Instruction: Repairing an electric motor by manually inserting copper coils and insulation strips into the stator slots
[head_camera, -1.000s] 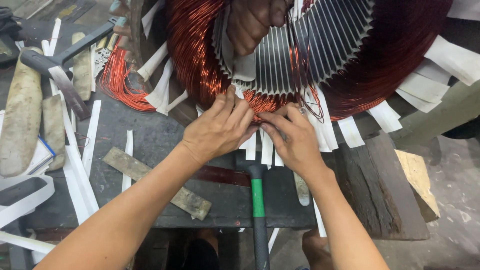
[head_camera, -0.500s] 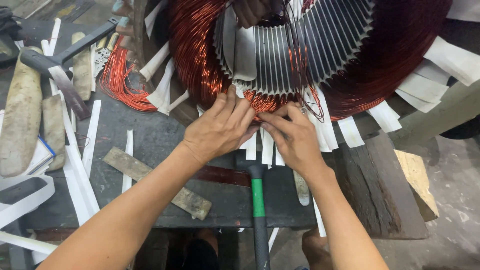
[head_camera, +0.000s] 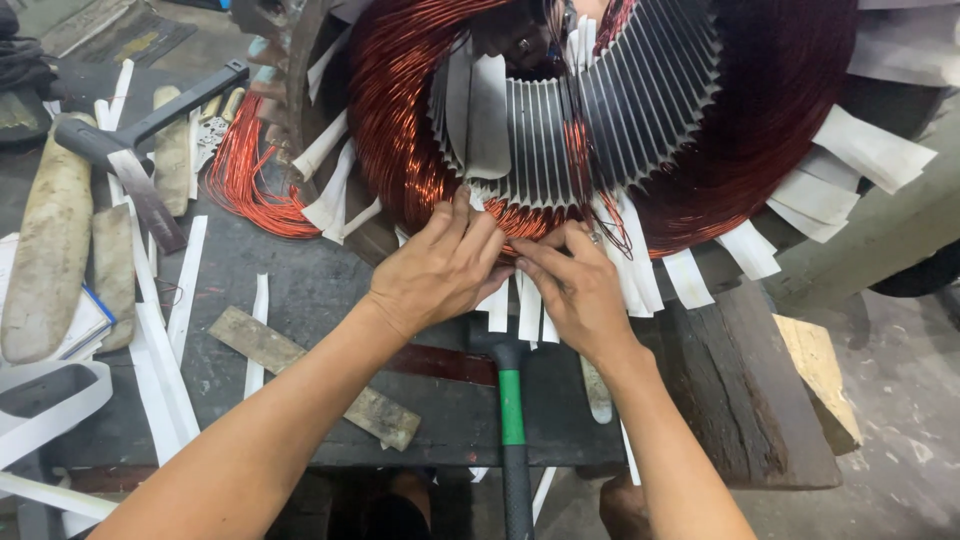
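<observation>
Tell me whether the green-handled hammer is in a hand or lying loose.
Lying loose. The hammer rests on the bench, its head tucked under the wrists; the left hand and right hand both press the copper winding.

Bare forearms, no sleeves, ungloved hands (head_camera: 510, 275)

Both hands, left (head_camera: 440, 270) and right (head_camera: 575, 290), pressed fingertips together against the copper winding (head_camera: 400, 130) at the stator's (head_camera: 600, 110) lower edge, above a green-handled hammer (head_camera: 512, 420) on the counter (head_camera: 300, 290).
</observation>
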